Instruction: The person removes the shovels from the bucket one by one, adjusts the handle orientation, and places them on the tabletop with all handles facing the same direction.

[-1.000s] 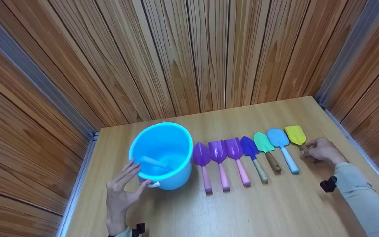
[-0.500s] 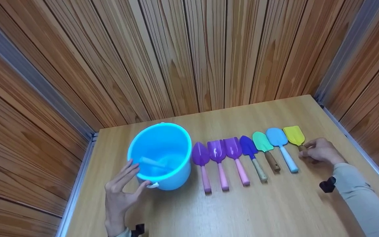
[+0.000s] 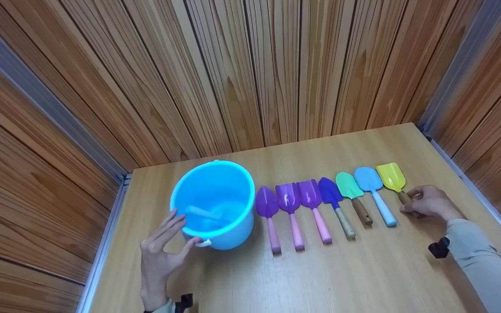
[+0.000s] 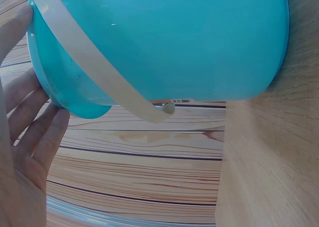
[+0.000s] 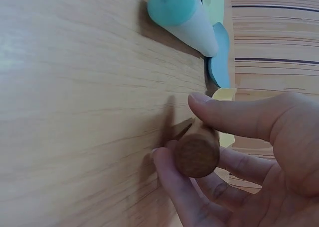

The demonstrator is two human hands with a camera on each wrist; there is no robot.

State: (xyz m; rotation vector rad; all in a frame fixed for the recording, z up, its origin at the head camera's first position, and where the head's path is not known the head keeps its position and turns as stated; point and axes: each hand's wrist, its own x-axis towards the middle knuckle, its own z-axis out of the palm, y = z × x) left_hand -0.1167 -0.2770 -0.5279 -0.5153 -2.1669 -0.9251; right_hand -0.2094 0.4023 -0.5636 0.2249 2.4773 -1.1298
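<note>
In the head view a blue bucket (image 3: pixel 228 234) stands left of centre with a tapered light-blue piece (image 3: pixel 205 213) inside it. My left hand (image 3: pixel 161 256) touches its rim, fingers fairly straight and spread, thumb near the white handle lug. The left wrist view shows the pale bucket handle (image 4: pixel 89 53) hanging down along the side. At the right end of a row of toy trowels, my right hand (image 3: pixel 433 202) pinches the brown wooden handle (image 5: pixel 197 155) of the yellow trowel (image 3: pixel 392 176) between thumb and fingers. That trowel is at table level; whether it touches the table is unclear.
Left of the yellow trowel lie a light-blue shovel (image 3: pixel 369 179), a green trowel (image 3: pixel 349 185), a dark-blue trowel (image 3: pixel 330 190) and several purple ones with pink handles (image 3: pixel 296 232). Wood-panelled walls (image 3: pixel 250 78) close off the table's (image 3: pixel 302 282) back and sides.
My right hand has shifted slightly toward the handle's end, so more of the wooden handle shows. The yellow blade's tilt looks slightly different. My left hand stays at the bucket rim.
</note>
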